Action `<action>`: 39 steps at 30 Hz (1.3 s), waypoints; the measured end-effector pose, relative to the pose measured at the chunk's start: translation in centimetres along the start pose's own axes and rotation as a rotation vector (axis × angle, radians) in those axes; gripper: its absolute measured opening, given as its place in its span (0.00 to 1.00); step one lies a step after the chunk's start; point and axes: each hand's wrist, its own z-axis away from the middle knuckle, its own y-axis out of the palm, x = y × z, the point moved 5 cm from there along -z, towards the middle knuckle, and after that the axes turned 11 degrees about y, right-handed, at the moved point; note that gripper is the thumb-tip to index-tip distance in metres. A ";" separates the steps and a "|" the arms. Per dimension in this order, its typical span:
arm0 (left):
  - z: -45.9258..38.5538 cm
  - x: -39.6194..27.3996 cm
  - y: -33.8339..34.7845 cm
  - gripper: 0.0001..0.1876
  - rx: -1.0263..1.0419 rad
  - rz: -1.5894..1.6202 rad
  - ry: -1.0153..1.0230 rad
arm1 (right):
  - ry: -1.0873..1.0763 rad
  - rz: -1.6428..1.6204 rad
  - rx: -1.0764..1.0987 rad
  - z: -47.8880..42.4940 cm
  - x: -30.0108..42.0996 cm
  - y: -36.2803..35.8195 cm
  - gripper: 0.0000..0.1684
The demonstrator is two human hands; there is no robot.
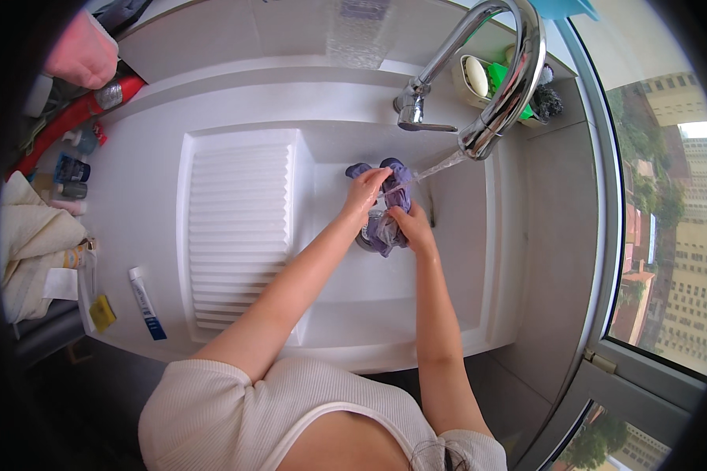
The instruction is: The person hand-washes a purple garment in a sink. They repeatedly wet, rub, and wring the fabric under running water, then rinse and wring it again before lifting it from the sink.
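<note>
A wet purple cloth item (397, 191), perhaps a sock, is held between both hands over the white sink basin (353, 321). The fingertips of my left hand (365, 191) grip its upper part, near a dark purple end. My right hand (413, 226) holds the lower part, thumb on top, with bunched fabric hanging below it. Another dark purple end (358, 170) pokes out behind my left hand. Water (439, 168) runs from the chrome faucet (477, 141) onto the fabric. The drain (365, 238) is partly hidden under the cloth.
A ribbed washboard (241, 229) adjoins the basin on the left. Farther left lie a toothpaste-like tube (147, 306), a yellow sponge (102, 313), small bottles (73, 171) and a cream towel (32, 229). A soap holder (468, 88) stands behind the faucet; a window (660, 224) is at right.
</note>
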 end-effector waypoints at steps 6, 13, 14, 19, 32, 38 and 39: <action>-1.8 7.1 -0.5 0.28 -0.021 0.602 -0.411 | -0.030 -0.273 -0.035 2.4 3.5 1.5 0.42; 1.1 1.8 1.6 0.42 0.122 0.692 -0.383 | -0.467 0.169 -0.237 9.0 5.8 5.8 0.33; 0.7 2.2 1.1 0.39 0.173 0.655 -0.135 | -0.465 0.187 -0.229 10.0 6.3 6.8 0.32; 2.9 -1.2 3.4 0.22 0.389 0.886 -0.348 | -0.436 0.579 -0.464 11.9 8.0 9.0 0.23; 2.0 -1.4 2.6 0.19 0.099 0.344 -0.096 | -0.020 0.170 -0.546 -2.1 -0.1 -3.2 0.28; -1.0 -3.8 -1.6 0.24 0.251 0.518 0.121 | -0.133 -0.553 0.055 0.6 3.4 1.3 0.43; -0.8 -3.6 -1.4 0.24 0.241 0.450 0.126 | -0.179 -0.449 -0.014 0.6 3.7 1.4 0.45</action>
